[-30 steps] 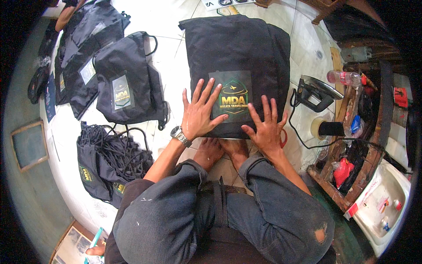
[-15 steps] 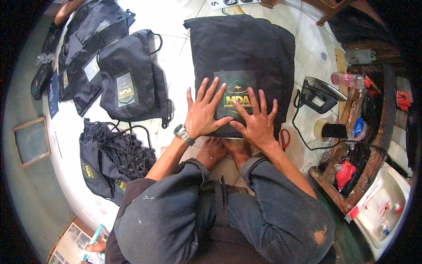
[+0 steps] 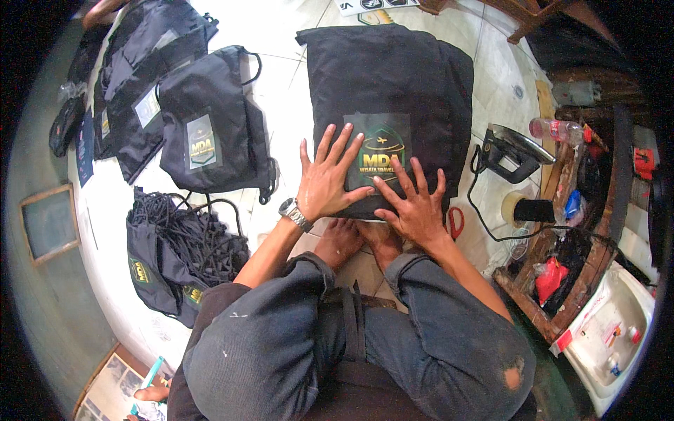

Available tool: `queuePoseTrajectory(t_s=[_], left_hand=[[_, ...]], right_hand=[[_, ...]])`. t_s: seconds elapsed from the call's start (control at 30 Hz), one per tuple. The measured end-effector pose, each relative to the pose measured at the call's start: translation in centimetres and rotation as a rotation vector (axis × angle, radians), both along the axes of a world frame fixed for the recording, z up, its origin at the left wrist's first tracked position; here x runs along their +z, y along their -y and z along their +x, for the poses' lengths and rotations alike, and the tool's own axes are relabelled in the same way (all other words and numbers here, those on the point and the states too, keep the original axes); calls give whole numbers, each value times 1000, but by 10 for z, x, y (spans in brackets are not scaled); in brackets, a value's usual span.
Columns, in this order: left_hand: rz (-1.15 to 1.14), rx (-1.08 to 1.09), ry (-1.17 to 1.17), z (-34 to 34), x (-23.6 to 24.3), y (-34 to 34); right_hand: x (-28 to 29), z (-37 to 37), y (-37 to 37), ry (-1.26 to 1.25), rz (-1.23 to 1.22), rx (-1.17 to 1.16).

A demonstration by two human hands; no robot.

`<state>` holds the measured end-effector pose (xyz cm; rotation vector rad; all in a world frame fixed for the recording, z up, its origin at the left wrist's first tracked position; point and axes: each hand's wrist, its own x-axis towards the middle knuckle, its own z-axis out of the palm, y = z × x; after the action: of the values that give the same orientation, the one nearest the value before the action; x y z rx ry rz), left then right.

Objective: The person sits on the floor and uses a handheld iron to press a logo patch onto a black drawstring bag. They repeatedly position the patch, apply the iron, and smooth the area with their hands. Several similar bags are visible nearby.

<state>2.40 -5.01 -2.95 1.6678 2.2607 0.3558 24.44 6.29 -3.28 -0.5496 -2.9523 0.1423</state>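
Observation:
A black fabric bag [image 3: 382, 74] lies flat on the tiled floor in front of my feet. On its lower half is a clear transfer film [image 3: 359, 121] over a green and gold printed emblem. My left hand [image 3: 328, 177], with a metal watch on the wrist, rests spread on the film's left side and the cloth beside it. My right hand [image 3: 415, 207] lies with fingers apart on the lower right of the bag, its fingertips over the emblem's edge. Neither hand grips anything.
An iron [image 3: 511, 158] stands at the right, its cord running past a tape roll [image 3: 512, 208] and red-handled scissors [image 3: 456, 221]. Beyond are a plastic bottle [image 3: 558, 130] and a wooden frame [image 3: 562, 295]. Drawstring bags [image 3: 210, 105] and a heap of black cords [image 3: 200, 228] lie left.
My right hand has slid slightly down and right, uncovering a little more of the emblem. My left hand stays almost in place on the bag.

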Motion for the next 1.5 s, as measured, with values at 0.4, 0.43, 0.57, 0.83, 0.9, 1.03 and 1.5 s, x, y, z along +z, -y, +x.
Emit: queuePoseTrajectory(t_s=[0.4,0.43,0.57,0.83,0.9,1.03,1.5], left_hand=[[0,-1,-3,0,-1,0],[-5,-4,1,0,0,0],[-8,-12,25,-2,4,-1],[24,-8,50,-4,-7,3],[119,43,113,-6,-11,6],[273,413,379,-14,-13,9],[551,530,1659,-47,83,-70]], right_hand=[[1,-1,0,98,-106,-149],[0,-4,1,58,-81,-74],[-4,-19,-7,36,-26,-25],[8,-40,-39,78,9,-247],[16,-33,-61,203,172,-484],[25,-30,-64,-31,47,-117],[18,-14,-171,-99,-211,-591]])
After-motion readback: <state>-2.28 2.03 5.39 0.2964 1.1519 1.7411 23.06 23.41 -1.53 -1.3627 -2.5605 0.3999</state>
